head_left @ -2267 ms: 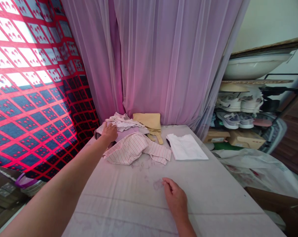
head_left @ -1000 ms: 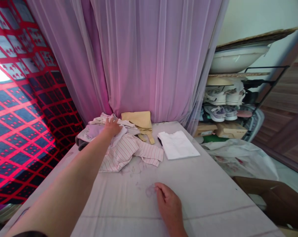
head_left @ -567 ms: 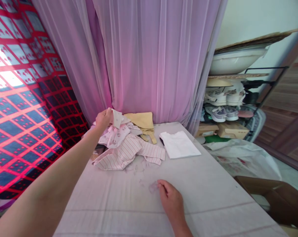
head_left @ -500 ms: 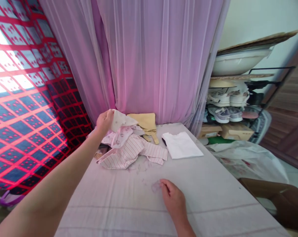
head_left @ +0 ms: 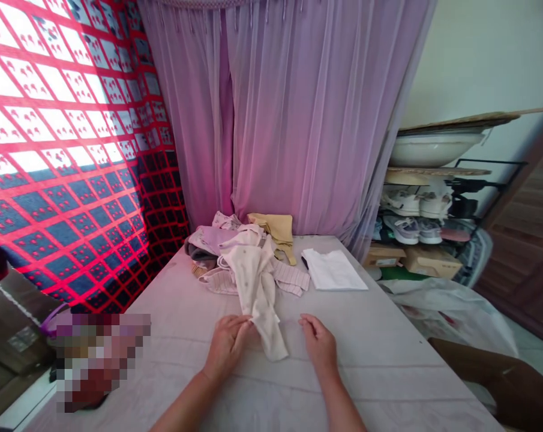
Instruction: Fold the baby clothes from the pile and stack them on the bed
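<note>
Left hand (head_left: 228, 343): pinches a pale printed garment (head_left: 249, 273) stretching from centre to lower centre.
Right hand (head_left: 320, 348): curled, just beside; any grip cannot be told.
Clothes pile (head_left: 208, 239): mid-frame, under the garment's far end.

Clothes pile (head_left: 206, 237) at left rear of bench (head_left: 370, 342), folded top (head_left: 336, 271) to its right, curtain (head_left: 289, 132) behind both. One garment (head_left: 255, 282) runs off the pile's front, its near end between left hand (head_left: 228, 342) (touching) and right hand (head_left: 320, 345) (apart). Right of bench: basin (head_left: 433, 150) above shoes (head_left: 406, 229), boxes (head_left: 433, 263) below.
</note>
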`<state>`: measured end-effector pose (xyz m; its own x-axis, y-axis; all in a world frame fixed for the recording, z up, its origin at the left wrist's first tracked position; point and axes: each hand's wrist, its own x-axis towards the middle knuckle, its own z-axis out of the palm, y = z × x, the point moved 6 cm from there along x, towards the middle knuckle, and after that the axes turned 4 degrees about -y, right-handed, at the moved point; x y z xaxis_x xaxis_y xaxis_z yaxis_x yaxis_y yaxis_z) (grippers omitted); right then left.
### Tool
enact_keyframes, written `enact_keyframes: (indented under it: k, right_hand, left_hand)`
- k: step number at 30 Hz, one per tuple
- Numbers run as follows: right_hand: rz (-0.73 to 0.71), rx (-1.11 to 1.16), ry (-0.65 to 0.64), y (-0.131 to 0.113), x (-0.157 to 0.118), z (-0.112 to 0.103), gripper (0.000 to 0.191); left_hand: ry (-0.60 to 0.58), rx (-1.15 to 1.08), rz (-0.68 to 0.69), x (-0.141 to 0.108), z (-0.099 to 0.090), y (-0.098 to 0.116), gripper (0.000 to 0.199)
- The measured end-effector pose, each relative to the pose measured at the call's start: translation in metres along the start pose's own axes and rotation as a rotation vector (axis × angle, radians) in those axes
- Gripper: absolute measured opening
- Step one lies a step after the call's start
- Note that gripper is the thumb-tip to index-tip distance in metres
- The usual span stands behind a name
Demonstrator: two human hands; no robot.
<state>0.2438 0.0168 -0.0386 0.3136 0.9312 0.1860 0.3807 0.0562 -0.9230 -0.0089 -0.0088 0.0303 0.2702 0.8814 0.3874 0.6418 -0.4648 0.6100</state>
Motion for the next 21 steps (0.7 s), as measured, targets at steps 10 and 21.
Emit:
enact_keyframes:
  k: [10, 21]
  right_hand:
    - [-0.031, -0.162, -0.051, -0.010, -0.003, 0.002, 0.040]
    - [-0.045, -0.323, -0.048, -0.025, 0.011, 0.010, 0.036]
  left_hand:
    - [0.064, -0.440, -0.365, -0.031, 0.016, -0.031, 0.064]
    - [0.206, -0.792, -0.445, -0.030, 0.000, -0.043, 0.054]
